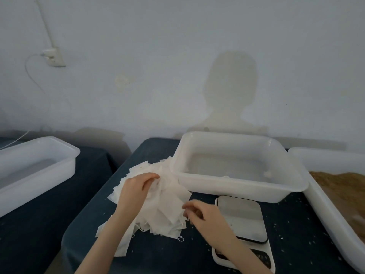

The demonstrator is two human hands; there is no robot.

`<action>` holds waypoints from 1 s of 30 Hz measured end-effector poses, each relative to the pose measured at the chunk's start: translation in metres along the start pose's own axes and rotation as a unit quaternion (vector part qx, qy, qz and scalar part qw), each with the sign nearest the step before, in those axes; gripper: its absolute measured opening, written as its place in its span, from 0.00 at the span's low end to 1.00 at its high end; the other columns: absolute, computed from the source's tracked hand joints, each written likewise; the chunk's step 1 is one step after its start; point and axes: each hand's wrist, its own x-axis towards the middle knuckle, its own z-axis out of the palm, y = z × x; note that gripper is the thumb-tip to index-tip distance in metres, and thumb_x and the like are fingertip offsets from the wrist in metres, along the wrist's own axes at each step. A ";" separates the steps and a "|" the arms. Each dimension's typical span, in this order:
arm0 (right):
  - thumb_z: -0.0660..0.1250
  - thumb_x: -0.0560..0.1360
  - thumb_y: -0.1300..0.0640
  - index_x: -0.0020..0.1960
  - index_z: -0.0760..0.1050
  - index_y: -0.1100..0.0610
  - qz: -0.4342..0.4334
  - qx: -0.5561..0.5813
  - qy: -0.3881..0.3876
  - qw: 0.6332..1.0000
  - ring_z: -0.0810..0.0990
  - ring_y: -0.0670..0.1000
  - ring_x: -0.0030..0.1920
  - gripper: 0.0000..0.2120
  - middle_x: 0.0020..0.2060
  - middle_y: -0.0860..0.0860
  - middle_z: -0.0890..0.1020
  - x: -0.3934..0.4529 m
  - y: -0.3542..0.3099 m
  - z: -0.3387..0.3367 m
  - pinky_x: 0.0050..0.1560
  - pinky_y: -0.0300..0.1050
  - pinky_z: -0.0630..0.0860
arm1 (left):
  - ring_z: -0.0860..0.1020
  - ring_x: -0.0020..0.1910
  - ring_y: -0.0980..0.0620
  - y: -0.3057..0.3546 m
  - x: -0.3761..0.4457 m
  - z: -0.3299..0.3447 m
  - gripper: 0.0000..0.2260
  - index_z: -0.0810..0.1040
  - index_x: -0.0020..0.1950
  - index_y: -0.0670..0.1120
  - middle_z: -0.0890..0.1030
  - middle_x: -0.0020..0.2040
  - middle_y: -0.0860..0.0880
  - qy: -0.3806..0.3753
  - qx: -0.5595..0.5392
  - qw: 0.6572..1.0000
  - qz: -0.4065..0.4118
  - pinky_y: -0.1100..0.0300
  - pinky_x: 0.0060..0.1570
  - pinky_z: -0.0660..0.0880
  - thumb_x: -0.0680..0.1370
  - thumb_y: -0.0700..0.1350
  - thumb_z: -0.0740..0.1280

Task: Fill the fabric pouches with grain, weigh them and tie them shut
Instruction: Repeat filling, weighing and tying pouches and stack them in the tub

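Note:
A loose pile of flat white fabric pouches [167,206] lies on the dark blue table, just left of a small white scale [242,218] with a grey plate. My left hand [134,190] lies on top of the pile, its fingertips pinching a pouch near the pile's far side. My right hand [199,213] is at the pile's right edge, fingers curled and pinching a pouch edge or string there. Brown grain [343,186] fills a white tub [325,210] at the far right.
A large white plastic tub [237,188], nearly empty, stands behind the scale against the wall. Another white tub [35,171] sits on a separate table to the left. Scattered grains dot the blue cloth [296,224] near the scale.

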 end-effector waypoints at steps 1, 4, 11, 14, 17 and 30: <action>0.63 0.78 0.53 0.50 0.78 0.42 0.014 0.046 0.010 0.999 0.79 0.44 0.37 0.07 0.40 0.42 0.83 0.003 -0.004 0.000 0.40 0.35 0.76 | 0.74 0.46 0.68 0.007 -0.001 -0.001 0.11 0.84 0.50 0.53 0.79 0.47 0.64 0.003 -0.010 1.000 0.006 0.84 0.50 0.61 0.78 0.39 0.65; 0.62 0.79 0.52 0.47 0.79 0.47 0.055 0.162 0.032 0.985 0.79 0.41 0.34 0.07 0.40 0.43 0.84 0.016 -0.022 -0.003 0.37 0.38 0.78 | 0.73 0.44 0.74 0.028 -0.007 0.001 0.10 0.84 0.50 0.52 0.77 0.45 0.67 -0.007 -0.039 0.999 0.031 0.83 0.49 0.63 0.77 0.39 0.66; 0.65 0.77 0.49 0.39 0.80 0.50 0.078 0.155 0.086 0.981 0.79 0.42 0.29 0.11 0.32 0.45 0.84 0.027 -0.032 -0.014 0.34 0.38 0.78 | 0.77 0.43 0.66 0.057 -0.020 0.018 0.10 0.84 0.50 0.52 0.81 0.45 0.63 -0.039 -0.044 0.997 0.055 0.79 0.44 0.68 0.77 0.39 0.66; 0.64 0.78 0.57 0.36 0.80 0.54 0.104 0.167 0.087 0.977 0.80 0.44 0.28 0.13 0.28 0.46 0.82 0.024 -0.025 -0.020 0.30 0.36 0.76 | 0.77 0.45 0.66 0.061 -0.024 0.023 0.09 0.84 0.49 0.51 0.83 0.46 0.59 -0.042 -0.057 0.996 0.052 0.79 0.47 0.67 0.77 0.39 0.67; 0.64 0.77 0.60 0.36 0.81 0.57 0.116 0.177 0.076 0.974 0.81 0.46 0.28 0.13 0.27 0.47 0.81 0.021 -0.021 -0.027 0.29 0.33 0.74 | 0.76 0.47 0.65 0.063 -0.025 0.027 0.10 0.84 0.50 0.50 0.83 0.47 0.59 -0.051 -0.057 0.996 0.047 0.79 0.48 0.66 0.78 0.38 0.66; 0.72 0.73 0.49 0.36 0.80 0.54 0.070 0.155 -0.044 0.984 0.79 0.44 0.30 0.10 0.27 0.47 0.79 0.023 -0.017 -0.045 0.34 0.32 0.73 | 0.71 0.60 0.58 0.075 -0.024 0.024 0.13 0.84 0.52 0.50 0.78 0.60 0.55 -0.068 -0.036 0.984 0.161 0.69 0.55 0.66 0.74 0.34 0.70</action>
